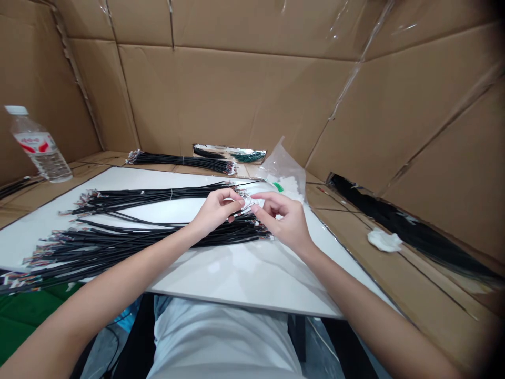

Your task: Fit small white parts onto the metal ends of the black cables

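My left hand (216, 210) and my right hand (284, 217) meet over a white board (236, 273), both pinching the end of a thin black cable with a small white connector (249, 204) between the fingertips. Under and left of the hands lie black cable bundles (118, 237) with coloured wire ends, fanned out across the board. A further bundle (158, 196) is tied and runs toward the hands. An open clear plastic bag (284, 171) with small white parts stands just behind my right hand.
A water bottle (39, 147) stands at the far left. More black cable bundles (185, 160) lie at the back and along the right cardboard wall (414, 231). A crumpled white tissue (383, 240) lies on the right. Cardboard walls enclose the place.
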A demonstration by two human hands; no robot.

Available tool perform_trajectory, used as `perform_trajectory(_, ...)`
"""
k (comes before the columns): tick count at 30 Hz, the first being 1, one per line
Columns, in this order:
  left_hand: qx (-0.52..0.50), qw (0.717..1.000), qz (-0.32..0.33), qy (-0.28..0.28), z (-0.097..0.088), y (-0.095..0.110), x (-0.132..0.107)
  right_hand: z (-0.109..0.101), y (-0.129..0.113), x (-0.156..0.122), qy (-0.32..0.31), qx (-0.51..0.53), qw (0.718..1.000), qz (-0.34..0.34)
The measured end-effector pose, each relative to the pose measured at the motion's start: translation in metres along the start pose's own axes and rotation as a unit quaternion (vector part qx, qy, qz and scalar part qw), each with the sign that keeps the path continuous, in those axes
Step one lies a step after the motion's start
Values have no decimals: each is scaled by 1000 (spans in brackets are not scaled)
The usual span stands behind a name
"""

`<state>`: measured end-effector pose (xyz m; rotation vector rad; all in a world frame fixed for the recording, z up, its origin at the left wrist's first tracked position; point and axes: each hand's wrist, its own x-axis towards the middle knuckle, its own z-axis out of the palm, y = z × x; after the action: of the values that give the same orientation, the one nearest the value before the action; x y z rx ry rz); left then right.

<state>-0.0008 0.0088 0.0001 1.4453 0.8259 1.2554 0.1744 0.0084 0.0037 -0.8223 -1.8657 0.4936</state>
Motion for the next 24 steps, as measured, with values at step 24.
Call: perform_trajectory(24,-46,997,49,46,-3,2,0,0,6,4,-23,71,996,49)
